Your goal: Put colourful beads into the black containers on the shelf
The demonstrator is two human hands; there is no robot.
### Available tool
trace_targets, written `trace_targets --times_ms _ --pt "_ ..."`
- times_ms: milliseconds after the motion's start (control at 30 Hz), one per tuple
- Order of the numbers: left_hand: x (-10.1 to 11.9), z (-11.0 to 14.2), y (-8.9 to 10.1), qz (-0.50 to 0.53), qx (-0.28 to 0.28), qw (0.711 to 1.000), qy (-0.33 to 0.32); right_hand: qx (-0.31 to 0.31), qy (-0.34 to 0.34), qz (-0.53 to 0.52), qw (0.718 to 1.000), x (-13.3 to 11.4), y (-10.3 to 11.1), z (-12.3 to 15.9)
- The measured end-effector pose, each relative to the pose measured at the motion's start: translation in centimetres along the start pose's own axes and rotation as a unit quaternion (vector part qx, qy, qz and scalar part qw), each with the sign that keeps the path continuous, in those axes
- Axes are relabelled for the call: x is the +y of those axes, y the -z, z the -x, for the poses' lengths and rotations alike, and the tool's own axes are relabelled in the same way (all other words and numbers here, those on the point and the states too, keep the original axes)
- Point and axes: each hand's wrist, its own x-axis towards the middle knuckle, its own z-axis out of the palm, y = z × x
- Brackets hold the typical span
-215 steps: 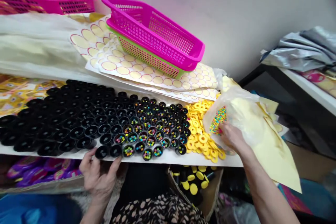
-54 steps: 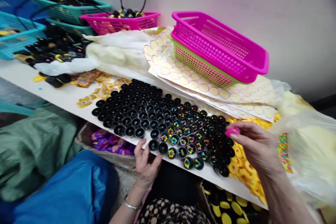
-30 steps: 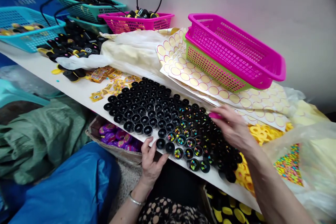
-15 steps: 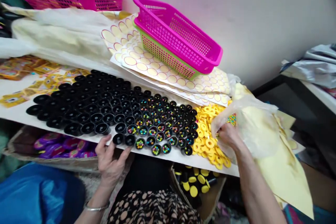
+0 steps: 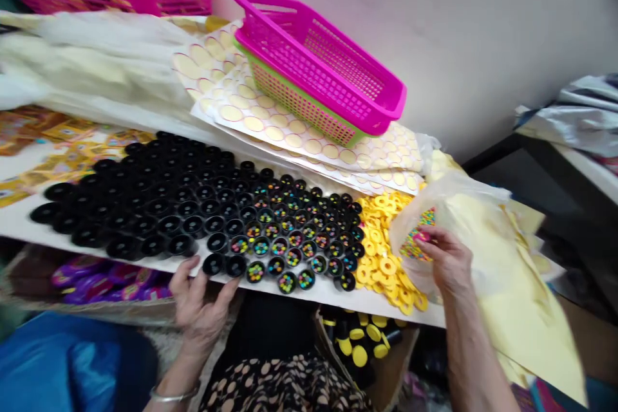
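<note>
Many small black cups [image 5: 159,206] stand upright in packed rows on the white tabletop. Tiny coloured beads [image 5: 279,246] lie in the cups towards the right; the left ones look dark inside. My left hand [image 5: 200,309] rests at the table's front edge with thumb and fingers apart, nearest two front cups [image 5: 224,264]. Over an opened clear plastic bag [image 5: 476,232] my right hand [image 5: 449,257] pinches a small pink object [image 5: 423,237], its exact kind unclear. Loose multicoloured beads [image 5: 416,250] show in the bag's mouth, just below those fingers.
Yellow rings [image 5: 386,264] are heaped between cups and bag. Stacked pink and green baskets [image 5: 323,71] sit on sticker sheets [image 5: 284,132] behind. Yellow packets [image 5: 62,154] lie at left. Below the table are a box of yellow-capped pieces [image 5: 360,355] and purple packages [image 5: 106,277].
My right hand has come up out of the bag's mouth, and the small pink object now shows between its fingers. My left hand stays by the front cups. The view has shifted slightly.
</note>
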Motion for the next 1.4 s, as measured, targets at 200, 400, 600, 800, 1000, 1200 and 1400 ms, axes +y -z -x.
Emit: trace_targets --times_ms 200,400,600,800,1000,1200,1400 --pt "0.7 0.5 1.1 0.002 -0.055 0.997 0.058 -0.191 0.053 -0.038 0.980 -5.7 -8.8 3.2" --pt "0.8 0.6 1.4 0.004 -0.057 0.997 0.046 -0.434 0.274 0.106 0.852 -8.2 -20.5 4.5" --pt "0.1 1.2 1.2 0.015 -0.052 0.997 0.047 -0.483 0.356 0.257 0.758 -8.8 -24.6 4.1" --pt "0.4 0.9 1.4 0.025 -0.058 0.997 0.046 -0.507 0.159 0.041 0.846 -8.3 -26.2 4.1" --pt "0.4 1.2 1.4 0.024 -0.053 0.997 0.056 -0.491 0.324 0.225 0.776 -9.3 -27.5 4.4" --pt "0.5 1.1 1.4 0.038 -0.054 0.996 0.052 -0.463 0.476 0.427 0.614 -10.9 -28.7 6.1" --pt "0.6 0.8 1.7 0.018 -0.060 0.997 0.034 -0.413 0.426 0.354 0.723 -12.3 -24.9 5.1"
